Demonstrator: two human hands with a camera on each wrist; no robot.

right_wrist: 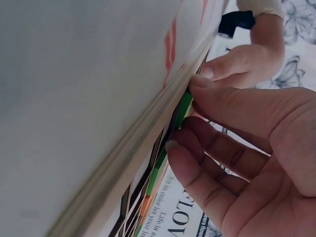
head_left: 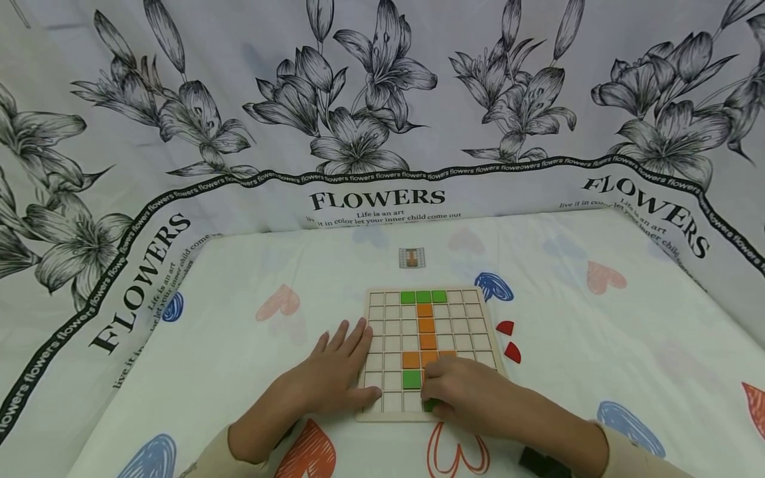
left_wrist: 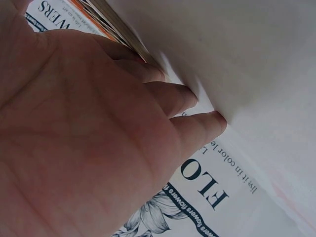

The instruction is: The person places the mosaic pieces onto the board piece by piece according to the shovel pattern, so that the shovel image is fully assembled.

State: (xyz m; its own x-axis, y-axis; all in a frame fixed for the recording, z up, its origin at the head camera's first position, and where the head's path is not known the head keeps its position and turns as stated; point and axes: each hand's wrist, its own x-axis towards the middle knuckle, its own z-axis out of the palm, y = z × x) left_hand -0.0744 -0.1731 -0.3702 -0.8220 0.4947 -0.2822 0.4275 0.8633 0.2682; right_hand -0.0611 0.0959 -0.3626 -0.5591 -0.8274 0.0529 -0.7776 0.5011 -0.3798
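Observation:
A light wooden grid board (head_left: 388, 417) lies on the bed-like white cloth. Three green tiles (head_left: 423, 297) fill part of its far row, and an orange column (head_left: 427, 325) runs from them toward a crossing orange row (head_left: 410, 360). Another green tile (head_left: 411, 379) sits nearer me. My left hand (head_left: 335, 372) rests along the board's left edge, fingers straight and thumb over the near left corner. My right hand (head_left: 478, 395) pinches a green square tile (right_wrist: 183, 106) between thumb and fingertips, right at the near row. This hand hides several cells.
Two red quarter-round pieces (head_left: 505, 328) lie off the board's right side. Beyond the far edge is a small picture card (head_left: 412, 257) with an orange figure. Under the right forearm a dark object (head_left: 544, 463) shows. Flower-printed cloth (head_left: 376, 146) rises behind.

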